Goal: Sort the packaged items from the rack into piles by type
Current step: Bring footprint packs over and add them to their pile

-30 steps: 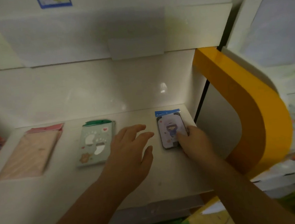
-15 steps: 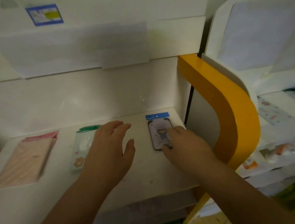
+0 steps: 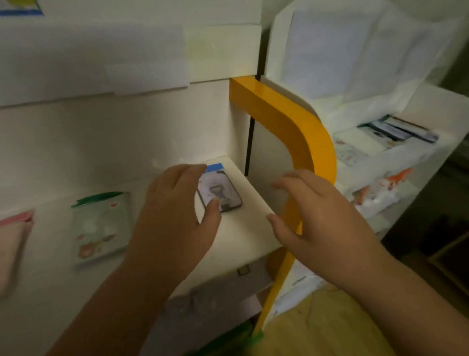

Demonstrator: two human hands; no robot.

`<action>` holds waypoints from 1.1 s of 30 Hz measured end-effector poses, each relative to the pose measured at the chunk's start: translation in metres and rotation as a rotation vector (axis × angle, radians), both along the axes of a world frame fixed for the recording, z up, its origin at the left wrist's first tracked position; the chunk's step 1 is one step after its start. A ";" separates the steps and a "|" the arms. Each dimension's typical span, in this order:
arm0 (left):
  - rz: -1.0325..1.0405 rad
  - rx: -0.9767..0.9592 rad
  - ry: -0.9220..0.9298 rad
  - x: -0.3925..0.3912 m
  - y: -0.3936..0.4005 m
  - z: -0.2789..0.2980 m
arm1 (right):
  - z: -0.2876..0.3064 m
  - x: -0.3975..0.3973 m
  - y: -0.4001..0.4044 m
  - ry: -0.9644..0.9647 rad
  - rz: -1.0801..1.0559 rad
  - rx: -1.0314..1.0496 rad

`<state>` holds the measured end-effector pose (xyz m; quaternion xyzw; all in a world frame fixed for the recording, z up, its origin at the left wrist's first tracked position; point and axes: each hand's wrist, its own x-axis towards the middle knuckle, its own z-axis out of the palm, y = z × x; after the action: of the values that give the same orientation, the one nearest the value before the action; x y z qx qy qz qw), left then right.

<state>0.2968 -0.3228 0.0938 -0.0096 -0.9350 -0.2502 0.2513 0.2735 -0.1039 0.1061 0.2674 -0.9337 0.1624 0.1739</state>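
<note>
Right hand (image 3: pixel 318 213) has come off the blue-topped flat plastic phone-case packet (image 3: pixel 219 189) on the white shelf (image 3: pixel 241 234) toward the side rack, fingers loosely spread, left hand (image 3: pixel 174 211) open above it; packet looks light, slick, pinch an edge.

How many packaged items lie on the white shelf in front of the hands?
3: a pink pack at the left edge, a green-topped pack beside it, and a blue-topped pack near the right end, partly behind the left hand.
</note>
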 end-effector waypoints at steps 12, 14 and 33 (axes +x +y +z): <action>-0.261 0.067 0.076 -0.010 0.109 0.024 | 0.000 0.001 0.107 -0.001 -0.262 0.019; -0.281 0.057 0.109 -0.013 0.136 0.027 | 0.000 -0.007 0.132 -0.004 -0.256 0.009; -0.025 0.027 -0.231 -0.094 0.380 -0.011 | -0.026 -0.115 0.351 -0.053 -0.067 0.035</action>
<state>0.2028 0.0573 0.0833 0.0110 -0.9539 -0.2656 0.1391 0.1583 0.2468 0.0798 0.2344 -0.9492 0.1472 0.1498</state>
